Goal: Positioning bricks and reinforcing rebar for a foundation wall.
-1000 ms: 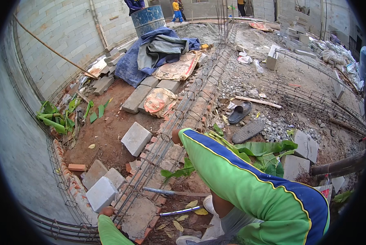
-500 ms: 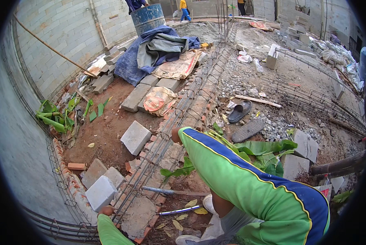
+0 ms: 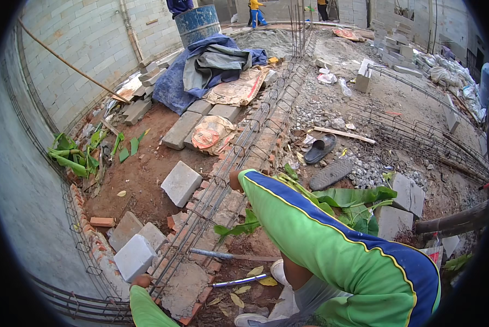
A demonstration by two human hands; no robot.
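A long rebar cage (image 3: 214,200) of thin steel bars and wire ties runs from lower left to far right along a low brick and mortar footing (image 3: 185,288). My left hand (image 3: 142,281) is closed on its near end, beside a pale concrete block (image 3: 135,258). Farther along, my right hand (image 3: 235,180) is closed at the cage's right side; most of its fingers are hidden. Under my right arm, a tool with a blue-grey pipe-like end (image 3: 210,253) lies across the footing. Close to it rests a blue and white strip (image 3: 240,281).
Loose blocks (image 3: 181,183) lie left of the cage. Sandals (image 3: 332,174), banana leaves (image 3: 359,195) and gravel are on the right, with more rebar (image 3: 418,139) beyond. A blue drum (image 3: 197,26) and tarp (image 3: 171,82) stand farther back. People (image 3: 257,13) are in the distance.
Both my hands and the cage stay in place. Far off, the person in yellow has shifted right, with another figure partly showing behind; the person by the drum has moved slightly.
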